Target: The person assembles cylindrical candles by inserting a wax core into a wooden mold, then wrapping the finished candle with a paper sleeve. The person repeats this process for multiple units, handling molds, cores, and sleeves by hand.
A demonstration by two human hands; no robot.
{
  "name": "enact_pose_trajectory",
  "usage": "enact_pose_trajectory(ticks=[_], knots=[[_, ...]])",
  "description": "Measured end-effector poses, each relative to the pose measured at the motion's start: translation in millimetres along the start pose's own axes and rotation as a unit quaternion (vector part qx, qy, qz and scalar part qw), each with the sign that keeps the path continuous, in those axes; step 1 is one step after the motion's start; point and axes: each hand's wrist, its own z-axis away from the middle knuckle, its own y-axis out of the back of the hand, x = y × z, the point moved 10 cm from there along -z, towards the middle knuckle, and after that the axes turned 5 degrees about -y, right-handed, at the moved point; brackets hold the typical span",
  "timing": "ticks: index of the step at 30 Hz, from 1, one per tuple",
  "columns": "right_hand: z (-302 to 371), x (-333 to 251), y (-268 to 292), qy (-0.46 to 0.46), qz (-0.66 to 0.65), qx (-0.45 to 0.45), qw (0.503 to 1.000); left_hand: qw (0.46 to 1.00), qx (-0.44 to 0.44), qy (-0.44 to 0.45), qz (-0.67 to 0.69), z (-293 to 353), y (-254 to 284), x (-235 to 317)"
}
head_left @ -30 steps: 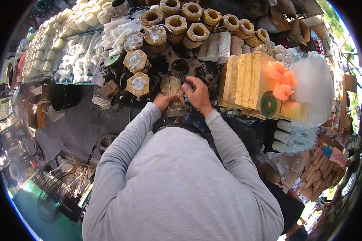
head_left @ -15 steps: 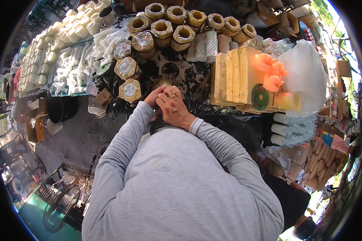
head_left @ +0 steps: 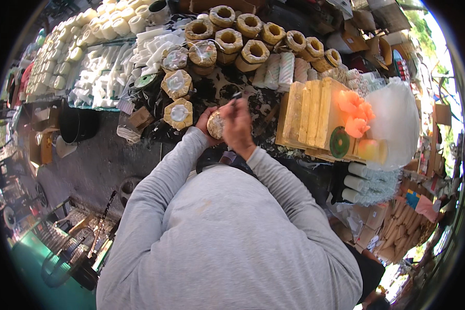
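Note:
My left hand (head_left: 205, 123) is closed round the side of a round, tan, mould-like piece (head_left: 215, 125) with a pale, rough top, held just in front of my body. Over the piece's right side my right hand (head_left: 237, 128) is blurred by motion. Its fingers are curled round a thin dark tool (head_left: 236, 96), whose end sticks out at the top; its kind cannot be made out. Just left of my hands are two hexagonal tan moulds, a nearer one (head_left: 178, 113) and a farther one (head_left: 176, 84), both with whitish stuff in the middle.
Several hollow tan moulds (head_left: 254, 54) line the table's back. Striped candles (head_left: 286, 72) lie beside yellow slabs (head_left: 310, 111), an orange flower-shaped piece (head_left: 355, 113) and a plastic bag (head_left: 392, 124). White sticks (head_left: 101, 75) are heaped at left, above a black bucket (head_left: 78, 123).
My hands have come apart slightly; the right has lifted, and the dark tool now shows in it. The round piece's pale top now shows in my left hand. The whole view has shifted a little.

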Motion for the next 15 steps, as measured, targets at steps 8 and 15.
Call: enact_pose_trajectory(ticks=[8, 15], knots=[[-52, 14, 64, 0.132, 0.486, 0.098, 0.858, 0.992, 0.109, -0.029, 0.053, 22, -17, 0], [9, 74, 25, -0.064, 0.068, -0.125, 0.988, 0.974, 0.174, -0.064, -0.131, 52, -13, -6]])
